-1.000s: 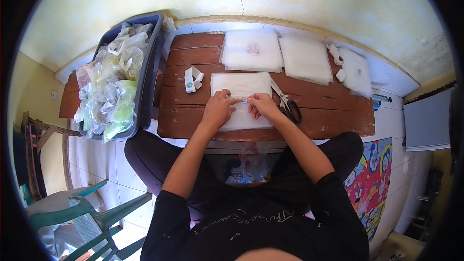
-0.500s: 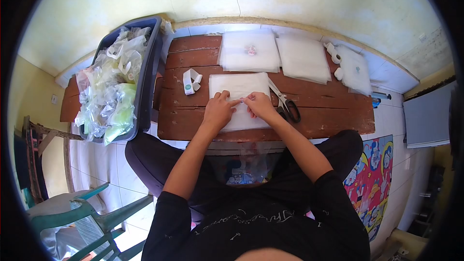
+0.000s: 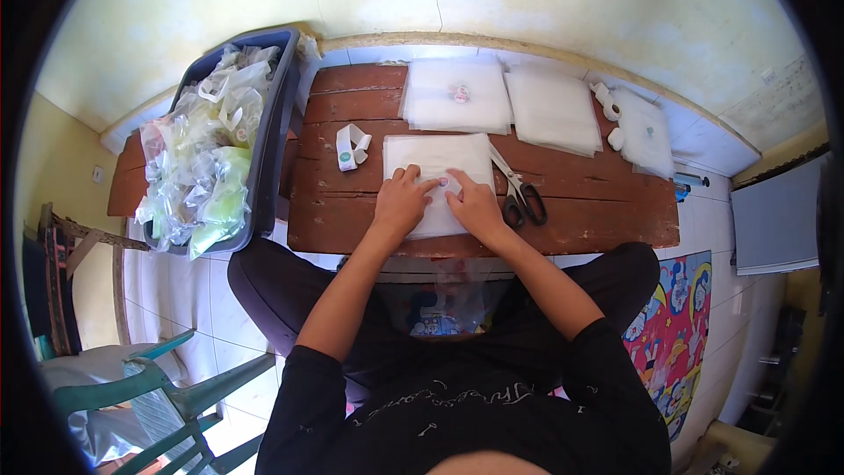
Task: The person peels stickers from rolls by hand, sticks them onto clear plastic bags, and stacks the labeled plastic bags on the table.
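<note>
On your left, the tub (image 3: 274,132) is heaped with plastic bags (image 3: 200,149). Next, the label strip (image 3: 344,148) has print too small to read. Your left hand (image 3: 403,202), loosely open, grips nothing; its index finger meets the round sticker (image 3: 444,182) on the middle stack (image 3: 437,149). Your right hand (image 3: 475,208), fingers spread, is empty too, beside the scissors (image 3: 513,179).

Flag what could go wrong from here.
Sticker: could crease or set crooked, with fingers of the left hand and right hand crowding it.
Front stack: its thin sheets might slide out of line under the hands.
Scissors: they lie right beside the stack, so the right hand could knock them.
</note>
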The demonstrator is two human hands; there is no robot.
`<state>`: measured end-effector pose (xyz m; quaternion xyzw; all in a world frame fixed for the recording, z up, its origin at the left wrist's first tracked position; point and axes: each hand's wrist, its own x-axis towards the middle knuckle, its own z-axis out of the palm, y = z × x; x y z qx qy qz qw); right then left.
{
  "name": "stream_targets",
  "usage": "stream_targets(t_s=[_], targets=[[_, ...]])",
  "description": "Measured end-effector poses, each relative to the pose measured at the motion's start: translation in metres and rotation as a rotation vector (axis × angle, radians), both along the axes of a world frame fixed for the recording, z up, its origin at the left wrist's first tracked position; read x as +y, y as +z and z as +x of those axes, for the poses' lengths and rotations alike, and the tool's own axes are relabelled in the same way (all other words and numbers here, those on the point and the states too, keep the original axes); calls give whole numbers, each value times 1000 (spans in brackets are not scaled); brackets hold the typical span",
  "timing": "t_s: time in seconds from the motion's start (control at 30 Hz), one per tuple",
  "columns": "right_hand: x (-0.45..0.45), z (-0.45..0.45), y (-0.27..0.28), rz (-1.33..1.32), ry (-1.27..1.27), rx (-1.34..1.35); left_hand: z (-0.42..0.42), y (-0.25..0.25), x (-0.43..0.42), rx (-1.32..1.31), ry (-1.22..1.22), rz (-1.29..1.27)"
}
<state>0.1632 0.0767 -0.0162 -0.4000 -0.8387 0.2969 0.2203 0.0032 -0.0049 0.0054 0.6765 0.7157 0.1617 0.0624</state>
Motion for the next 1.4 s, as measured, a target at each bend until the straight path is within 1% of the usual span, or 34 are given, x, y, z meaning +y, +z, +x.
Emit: stream_targets(t_s=[0.03, 0.07, 0.13, 0.17, 0.23, 0.4, 0.47, 0.53, 0.6, 0.77, 0.83, 0.87, 0.97, 1.03, 1.07, 1.1, 1.13, 1.17, 1.2, 1.23, 1.27, 1.3, 1.33, 1.37, 1.4], targets=[[1, 2, 2, 21, 68, -60, 0, -1, 0, 0, 0, 2], [1, 3, 3, 23, 66, -59, -1, -2, 0, 15, -2, 5], [0, 5, 6, 25, 43, -183, 0, -2, 0, 32, -5, 10], [1, 6, 7, 27, 41, -181, 0, -2, 0, 23, -7, -11], [4, 10, 9, 120, -28, -211, 0, -1, -1, 17, -12, -30], [28, 28, 21, 173, -123, -220, -3, 3, -3, -106, 43, -33], [31, 31, 22, 197, -149, -214, -3, 5, -3, -116, 52, -30], [30, 31, 27, 28, -167, -196, -1, 6, -2, -127, 59, -27], [29, 31, 22, 33, -180, -153, 2, 7, -1, -153, 87, -26], [42, 32, 9, 43, -191, -44, 5, 7, -1, -224, 58, -18], [42, 34, 24, -162, -196, 25, 4, 7, 0, -264, 45, -17], [41, 34, 27, -162, -198, 24, 4, 6, 1, -270, 36, -8], [41, 36, 27, -139, -200, 65, 5, 2, 3, -286, 26, 21], [48, 38, 22, 119, -127, 80, 3, -2, 4, -293, 27, 42], [52, 39, 19, 119, -127, 81, 2, -4, 5, -333, 39, 106], [54, 39, 29, 88, -119, 161, 1, -7, 6, -374, 51, 171], [56, 38, 39, 57, -111, 241, 0, -8, 8, -375, 51, 173], [59, 38, 45, 59, -111, 240, 0, -9, 10, -461, 108, 237], [62, 38, 53, -238, -75, 365, 0, -9, 12, -546, 166, 301], [63, 38, 61, -536, -36, 486, 0, -9, 13, -547, 165, 304], [64, 39, 69, -535, -36, 485, 1, -9, 14, -678, 243, 304], [63, 39, 83, -647, 33, 612, 2, -9, 15, -808, 319, 304], [63, 39, 93, -757, 104, 739, 2, -10, 19, -807, 315, 307], [66, 40, 99, -753, 103, 741, 2, -12, 24, -1058, 357, 220], [72, 41, 103, -807, 195, 845, 2, -9, 28, -1307, 397, 126]])
